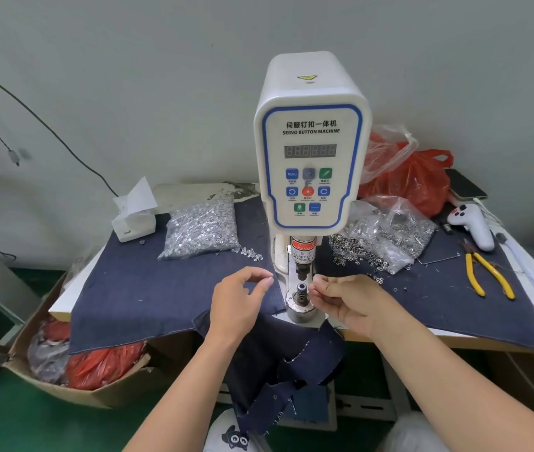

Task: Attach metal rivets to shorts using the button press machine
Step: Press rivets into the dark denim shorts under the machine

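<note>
Both hands are closing on the white servo button machine (312, 141). The right hand (345, 300), fingers curled, seems to be pinching a small piece beside the round steel lower die (301, 290); whether it's a rivet, cannot tell. The left hand (241, 300) is hovering with fingers loosely bent, thumb and forefinger nearly meeting. The dark denim shorts (278, 370) are hanging off the table's front edge, below the die. Seating the piece squarely and keeping fingertips clear looks best.

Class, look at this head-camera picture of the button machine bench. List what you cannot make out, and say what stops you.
- Right hand: whether its curled fingers pinch a rivet; too small, hidden by the fingers.
- Left hand: anything between thumb and forefinger is too small to see.
- Servo button machine: display digits unlit and blurred.
- Shorts: lower part cut off by the bottom edge.
- Cardboard box: contents partly hidden by the denim cloth.
</note>
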The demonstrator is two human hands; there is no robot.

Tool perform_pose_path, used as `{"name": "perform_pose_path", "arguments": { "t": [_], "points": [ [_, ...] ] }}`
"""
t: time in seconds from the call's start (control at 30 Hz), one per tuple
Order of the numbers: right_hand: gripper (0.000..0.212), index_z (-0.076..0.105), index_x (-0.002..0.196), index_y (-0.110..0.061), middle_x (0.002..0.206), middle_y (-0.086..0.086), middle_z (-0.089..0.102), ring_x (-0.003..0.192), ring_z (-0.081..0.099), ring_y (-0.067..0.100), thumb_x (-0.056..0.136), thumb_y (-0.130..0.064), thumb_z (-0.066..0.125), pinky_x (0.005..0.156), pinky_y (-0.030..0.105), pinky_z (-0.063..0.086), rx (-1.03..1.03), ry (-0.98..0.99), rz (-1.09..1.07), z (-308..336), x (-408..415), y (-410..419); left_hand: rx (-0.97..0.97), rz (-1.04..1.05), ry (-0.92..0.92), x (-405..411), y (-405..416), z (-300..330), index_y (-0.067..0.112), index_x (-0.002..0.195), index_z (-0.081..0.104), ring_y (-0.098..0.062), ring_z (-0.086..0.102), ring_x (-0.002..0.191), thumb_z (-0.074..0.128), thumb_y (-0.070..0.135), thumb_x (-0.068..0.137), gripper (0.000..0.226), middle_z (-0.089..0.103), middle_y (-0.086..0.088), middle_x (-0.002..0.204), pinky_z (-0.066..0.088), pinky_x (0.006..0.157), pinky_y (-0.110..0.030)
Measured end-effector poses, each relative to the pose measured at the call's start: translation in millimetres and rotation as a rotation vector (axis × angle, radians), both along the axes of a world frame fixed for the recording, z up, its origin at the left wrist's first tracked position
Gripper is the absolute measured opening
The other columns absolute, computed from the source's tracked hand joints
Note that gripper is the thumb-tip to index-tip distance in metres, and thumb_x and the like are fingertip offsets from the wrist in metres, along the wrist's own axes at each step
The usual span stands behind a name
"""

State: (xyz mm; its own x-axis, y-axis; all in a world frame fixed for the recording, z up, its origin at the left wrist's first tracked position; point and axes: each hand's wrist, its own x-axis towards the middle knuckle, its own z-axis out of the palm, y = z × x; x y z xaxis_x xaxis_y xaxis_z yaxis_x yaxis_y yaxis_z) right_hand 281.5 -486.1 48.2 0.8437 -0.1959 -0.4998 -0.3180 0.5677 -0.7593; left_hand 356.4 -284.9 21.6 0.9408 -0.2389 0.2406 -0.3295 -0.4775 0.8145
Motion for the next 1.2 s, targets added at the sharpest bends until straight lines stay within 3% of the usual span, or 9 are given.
{"name": "perform_pose_path", "arguments": {
  "t": [0.13,0.27,0.5,0.7,0.93,1.07,1.2],
  "points": [
    [0.004,0.069,0.089,0.009,0.071,0.014,0.072,0.059,0.072,0.017,0.092,0.008,0.066,0.056,0.026,0.062,0.066,0.032,0.005,-1,0,3,0.010,-0.027,0.006,-5,-5,2,0.044,0.087,0.075,-0.003,0.066,0.072,0.079,0.028,0.093,0.018,0.073,0.033,0.089,0.047,0.072,-0.012],
    [0.005,0.071,0.085,0.009,0.072,0.015,0.073,0.060,0.073,0.018,0.090,0.008,0.069,0.055,0.027,0.061,0.091,0.051,0.000,-1,1,3,-0.002,-0.057,-0.013,-12,-9,4,0.047,0.085,0.071,0.001,0.068,0.086,0.079,0.025,0.094,0.025,0.073,0.034,0.087,0.046,0.074,-0.007],
    [0.004,0.073,0.084,0.008,0.075,0.017,0.073,0.060,0.073,0.018,0.087,0.005,0.073,0.054,0.027,0.060,0.128,0.069,0.001,0,3,8,-0.020,-0.062,0.002,-16,-12,6,0.036,0.092,0.076,0.007,0.067,0.093,0.078,0.023,0.095,0.013,0.075,0.025,0.091,0.045,0.076,-0.006],
    [0.024,0.076,0.064,0.008,0.077,0.020,0.074,0.060,0.074,0.020,0.088,0.007,0.071,0.052,0.026,0.060,0.219,0.103,-0.017,5,0,11,-0.023,-0.063,0.014,-17,-12,6,0.032,0.094,0.078,0.006,0.067,0.094,0.078,0.024,0.095,0.008,0.076,0.023,0.093,0.045,0.077,-0.007],
    [0.021,0.074,0.067,0.013,0.080,0.022,0.073,0.065,0.075,0.023,0.086,0.009,0.069,0.055,0.027,0.062,0.328,0.103,-0.026,10,-1,14,-0.014,-0.064,0.014,-19,-14,5,0.028,0.098,0.081,0.003,0.068,0.094,0.077,0.026,0.096,0.005,0.077,0.020,0.096,0.047,0.076,-0.011],
    [0.009,0.074,0.068,0.013,0.082,0.022,0.073,0.067,0.075,0.024,0.076,0.010,0.070,0.059,0.028,0.063,0.390,0.082,-0.002,13,-1,16,0.002,-0.073,0.017,-18,-17,5,0.028,0.099,0.081,0.004,0.067,0.094,0.076,0.028,0.097,0.005,0.076,0.021,0.096,0.049,0.077,-0.015],
    [0.017,0.074,0.073,0.014,0.086,0.023,0.073,0.067,0.074,0.026,0.085,0.008,0.065,0.062,0.032,0.064,0.402,0.104,0.033,14,-2,14,0.017,-0.102,0.014,-17,-20,5,0.030,0.100,0.081,0.001,0.068,0.090,0.076,0.031,0.097,0.007,0.076,0.021,0.097,0.053,0.078,-0.022]
  ]
}}
